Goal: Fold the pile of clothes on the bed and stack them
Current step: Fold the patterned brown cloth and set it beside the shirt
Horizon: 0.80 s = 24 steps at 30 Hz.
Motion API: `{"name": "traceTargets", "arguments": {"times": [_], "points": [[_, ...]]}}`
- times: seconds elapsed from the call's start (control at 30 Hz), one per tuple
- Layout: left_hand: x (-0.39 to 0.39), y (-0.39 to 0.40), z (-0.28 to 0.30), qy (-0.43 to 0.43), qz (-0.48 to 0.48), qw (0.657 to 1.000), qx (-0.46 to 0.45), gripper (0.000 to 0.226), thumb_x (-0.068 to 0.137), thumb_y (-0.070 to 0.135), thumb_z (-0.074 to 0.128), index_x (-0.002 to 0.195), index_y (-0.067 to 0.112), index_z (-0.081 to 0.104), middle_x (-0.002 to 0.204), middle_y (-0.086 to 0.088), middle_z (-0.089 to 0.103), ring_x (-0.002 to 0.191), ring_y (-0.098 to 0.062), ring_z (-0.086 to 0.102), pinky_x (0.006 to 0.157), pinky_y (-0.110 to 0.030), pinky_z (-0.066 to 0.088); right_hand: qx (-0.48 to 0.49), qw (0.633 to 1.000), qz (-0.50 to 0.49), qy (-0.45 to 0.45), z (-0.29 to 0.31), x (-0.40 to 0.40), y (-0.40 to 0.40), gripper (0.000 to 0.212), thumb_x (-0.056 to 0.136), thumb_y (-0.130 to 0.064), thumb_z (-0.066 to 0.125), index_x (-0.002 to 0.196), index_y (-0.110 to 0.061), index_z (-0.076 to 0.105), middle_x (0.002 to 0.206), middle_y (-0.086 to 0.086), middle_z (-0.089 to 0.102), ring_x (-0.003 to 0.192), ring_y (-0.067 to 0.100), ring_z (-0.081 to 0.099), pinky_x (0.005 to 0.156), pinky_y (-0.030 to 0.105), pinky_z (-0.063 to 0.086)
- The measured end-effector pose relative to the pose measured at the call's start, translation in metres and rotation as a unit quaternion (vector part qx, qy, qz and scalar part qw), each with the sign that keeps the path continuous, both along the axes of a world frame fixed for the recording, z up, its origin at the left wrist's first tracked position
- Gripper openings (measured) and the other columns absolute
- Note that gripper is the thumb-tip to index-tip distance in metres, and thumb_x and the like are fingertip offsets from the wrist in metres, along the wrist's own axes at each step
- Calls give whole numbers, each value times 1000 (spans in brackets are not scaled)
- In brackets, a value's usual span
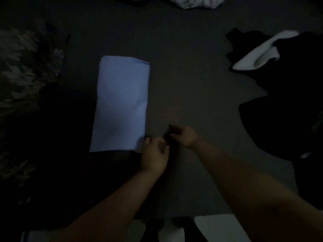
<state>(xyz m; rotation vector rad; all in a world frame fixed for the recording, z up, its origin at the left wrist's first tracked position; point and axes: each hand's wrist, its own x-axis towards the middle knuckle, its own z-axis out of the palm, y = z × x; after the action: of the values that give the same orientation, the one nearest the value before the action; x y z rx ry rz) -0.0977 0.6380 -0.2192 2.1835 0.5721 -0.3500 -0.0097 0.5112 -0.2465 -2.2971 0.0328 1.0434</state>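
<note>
Lying flat, folded pale-blue garment (121, 103); left hand (154, 155), right hand (185, 137) grips unclear.

No readable text, labels, numbers or signs; picture too dark, blurred.

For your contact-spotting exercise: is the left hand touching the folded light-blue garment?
Touching: the head view shows the left hand overlapping the light-blue garment's near right corner.

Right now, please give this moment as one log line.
phase: folding | light blue folded garment: flat on bed | left hand: at its near right corner | right hand: beside, grip unclear | dark pile: unfolded, right
</note>
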Motion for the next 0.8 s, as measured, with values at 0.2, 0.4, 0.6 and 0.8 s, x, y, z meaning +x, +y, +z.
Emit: {"name": "traceTargets", "arguments": {"times": [0.2, 0.4, 0.6, 0.8], "points": [[-2, -57, 1, 103, -202, 974, 14, 56, 89, 31, 58, 138, 8, 42, 143, -14, 38, 132, -25, 37, 108, -23, 26, -125, 985, -104, -56, 47, -45, -156, 40, 96, -18, 50, 133, -1, 48, 137, 17, 50, 122, 32, 50, 98, 32, 38], [-14, -131, -7, 116, -253, 961, -10, 58, 91, 26, 57, 143, 10, 34, 149, -9, 30, 135, -19, 35, 105, -16, 22, -240, 924, -256, -154, 50, -46, -312, 90, 75, -31, 77, 147, -12, 25, 154, 16, 17, 139, 34, 25, 110, 39, 28], [-13, -220, -13, 153, -253, 955, -23, 44, 91, 18, 57, 132, 3, 47, 132, -13, 54, 122, -22, 50, 98, -19, 32, -54, 977, -205, -23, 18, 6, -374, 113, 75, -7, 76, 148, -10, -11, 154, 14, 20, 141, 28, 24, 107, 32, 28], [-24, -265, -14, 189, -253, 948, -35, 68, 74, 51, 40, 124, 9, 57, 127, -9, 60, 119, -20, 55, 103, -22, 35, -228, 972, -51, -42, -34, -17, -384, 66, 95, -26, 48, 150, -23, 11, 138, 12, 48, 123, 30, 48, 94, 36, 42]]}}
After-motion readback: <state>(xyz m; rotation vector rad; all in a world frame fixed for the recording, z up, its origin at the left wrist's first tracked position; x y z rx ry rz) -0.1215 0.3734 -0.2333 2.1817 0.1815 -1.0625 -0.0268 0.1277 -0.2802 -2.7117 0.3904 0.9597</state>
